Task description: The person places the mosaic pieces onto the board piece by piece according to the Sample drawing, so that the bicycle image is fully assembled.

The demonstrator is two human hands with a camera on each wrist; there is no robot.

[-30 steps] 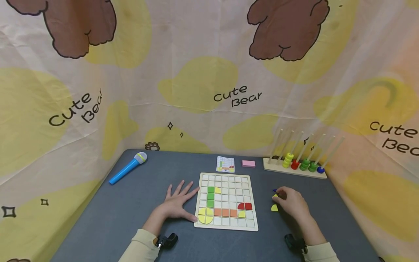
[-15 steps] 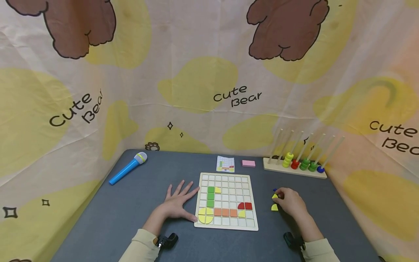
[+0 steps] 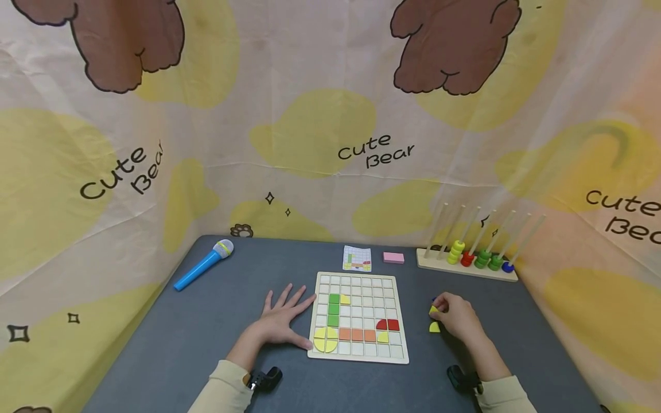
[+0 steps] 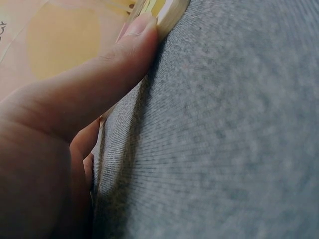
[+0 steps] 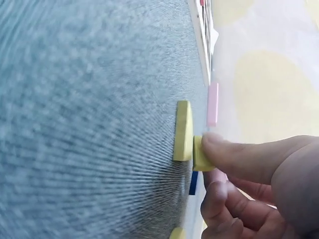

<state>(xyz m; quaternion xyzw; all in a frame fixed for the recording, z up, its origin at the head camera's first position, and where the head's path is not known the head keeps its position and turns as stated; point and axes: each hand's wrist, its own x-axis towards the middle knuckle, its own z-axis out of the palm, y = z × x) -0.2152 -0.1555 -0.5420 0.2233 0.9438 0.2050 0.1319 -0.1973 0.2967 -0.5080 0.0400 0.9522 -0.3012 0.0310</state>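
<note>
In the head view my left hand (image 3: pixel 283 324) lies with fingers spread at the left edge of a wooden grid board (image 3: pixel 361 360). Its thumb touches the board's rim in the left wrist view. The board carries green, orange, red and yellow tiles. To the right of the board, my right hand (image 3: pixel 457 315) pinches a small yellow tile (image 5: pixel 201 154) between thumb and fingers, close over the table. A yellow quarter-round tile (image 3: pixel 434 327) lies just nearer the body. Beyond the pinched tile a blue tile (image 5: pixel 193 182) shows, partly hidden by the hand in the head view.
Behind the board lie a printed pattern card (image 3: pixel 357 258) and a pink block (image 3: pixel 393 258). A bead-counting rack (image 3: pixel 467 267) with upright pegs stands at the back right. A blue toy microphone (image 3: pixel 203 265) is at the back left. Patterned cloth walls (image 3: pixel 304 132) border the table.
My right hand's fingertips have shifted slightly around the yellow tile, and more of the blue tile showed half a second ago. The left hand stays at the board.
</note>
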